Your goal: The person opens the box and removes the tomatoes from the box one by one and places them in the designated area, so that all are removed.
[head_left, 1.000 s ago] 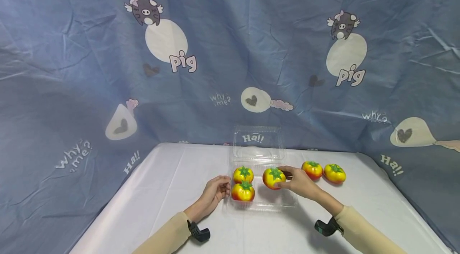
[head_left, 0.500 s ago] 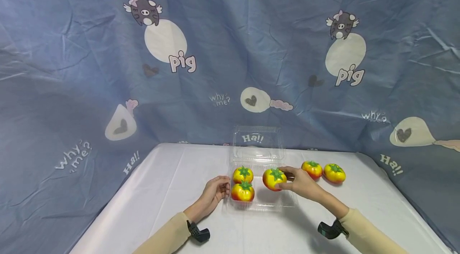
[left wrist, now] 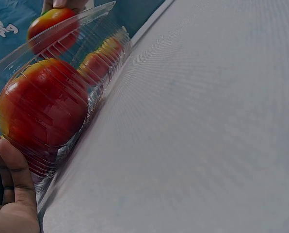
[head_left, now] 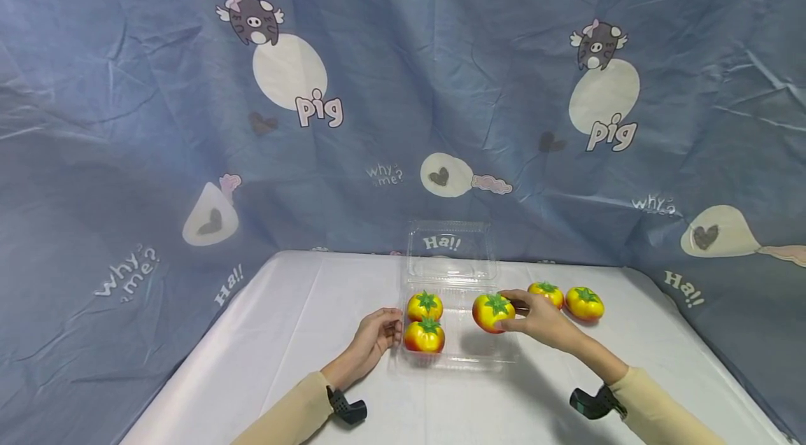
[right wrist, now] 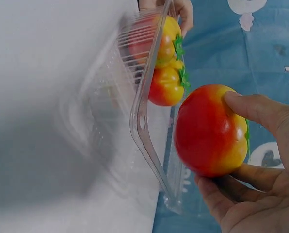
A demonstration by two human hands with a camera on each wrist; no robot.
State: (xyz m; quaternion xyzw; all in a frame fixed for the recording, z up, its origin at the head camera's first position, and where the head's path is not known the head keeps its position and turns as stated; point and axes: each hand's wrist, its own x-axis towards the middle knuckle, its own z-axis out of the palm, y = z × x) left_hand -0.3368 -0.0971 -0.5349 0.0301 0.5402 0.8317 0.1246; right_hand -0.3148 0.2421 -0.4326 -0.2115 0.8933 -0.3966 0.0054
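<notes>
My right hand (head_left: 543,319) pinches a toy tomato (head_left: 493,313), yellow and red with a green star-shaped top, over the right half of a clear plastic clamshell box (head_left: 469,362). In the right wrist view that tomato (right wrist: 205,131) is above the box's rim, with the thumb on one side and fingers on the other. Two like tomatoes (head_left: 425,336) sit one behind the other in the box's left half. My left hand (head_left: 373,340) rests at the box's left wall with loosely bent fingers; the left wrist view shows its fingertips (left wrist: 11,150) right at the wall.
The clear lid (head_left: 450,249) stands raised at the back of the box. Two more toy tomatoes (head_left: 585,304) lie on the white-covered table (head_left: 327,291) to the right, one partly behind the right hand. A blue printed cloth (head_left: 378,116) hangs behind the table.
The right hand has moved slightly to the right with the toy tomato in its grip. My left hand and the box with its two tomatoes have stayed in place.
</notes>
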